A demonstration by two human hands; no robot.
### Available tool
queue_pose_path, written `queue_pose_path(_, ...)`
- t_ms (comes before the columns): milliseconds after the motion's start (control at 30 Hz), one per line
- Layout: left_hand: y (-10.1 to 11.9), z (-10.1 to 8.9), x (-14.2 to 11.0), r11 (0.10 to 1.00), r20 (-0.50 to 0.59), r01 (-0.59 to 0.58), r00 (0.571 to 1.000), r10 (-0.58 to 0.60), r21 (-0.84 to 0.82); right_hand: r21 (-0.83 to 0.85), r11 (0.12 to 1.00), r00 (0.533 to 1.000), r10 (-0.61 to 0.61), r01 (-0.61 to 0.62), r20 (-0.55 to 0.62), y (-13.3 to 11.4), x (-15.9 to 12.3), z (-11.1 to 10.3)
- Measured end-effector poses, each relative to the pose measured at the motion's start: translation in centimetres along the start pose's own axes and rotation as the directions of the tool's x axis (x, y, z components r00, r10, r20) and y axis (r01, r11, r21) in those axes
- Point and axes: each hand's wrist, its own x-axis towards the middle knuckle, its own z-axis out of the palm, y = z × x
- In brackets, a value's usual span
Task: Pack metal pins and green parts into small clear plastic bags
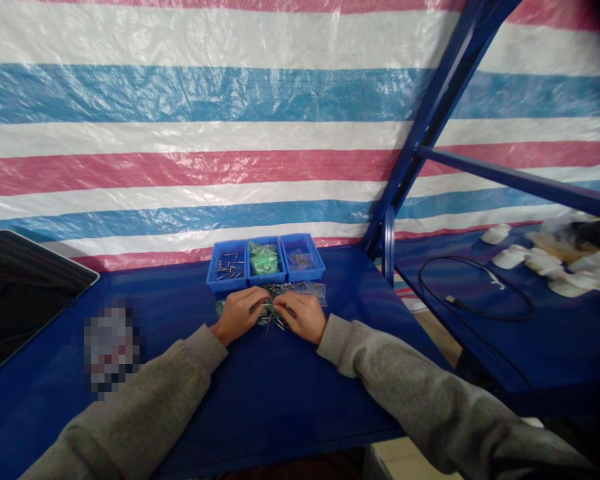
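Observation:
A pile of thin metal pieces, which look like long screws (273,325), lies on the blue table under my fingertips. My left hand (241,313) is at the pile's left side, its thumb and fingers pinched together. From the right, my right hand (303,315) reaches in with its fingers closed in a pinch, close to the left fingertips. A thin pale piece shows between the hands, but what each one grips is too small to make out. Just behind stand three joined blue bins: the left bin (211,279) has loose metal pieces, the middle a green plastic bag (264,259), the right a small clear bag (300,260).
A clear plastic bag (314,291) lies behind my right hand. At far left is a dark screen (25,293), with a blurred-out item (111,347) nearby. A blue metal frame (430,127) rises at right, beside another table with a black cable (480,317) and white objects (545,261).

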Motion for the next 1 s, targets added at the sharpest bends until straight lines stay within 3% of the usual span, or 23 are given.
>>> queue_pose_path(800,0.15,-0.02,0.04,1.0,-0.014,-0.002,1.0,0.002,-0.028,-0.077,0.997,0.999,0.001,0.002,0.035,0.09,0.04,0.05)
queue_pose_path(1000,-0.06,0.1,-0.19,0.998,-0.038,-0.047,0.998,0.046,-0.035,-0.071,0.997,1.0,0.002,-0.001,0.017,0.15,0.03,0.15)
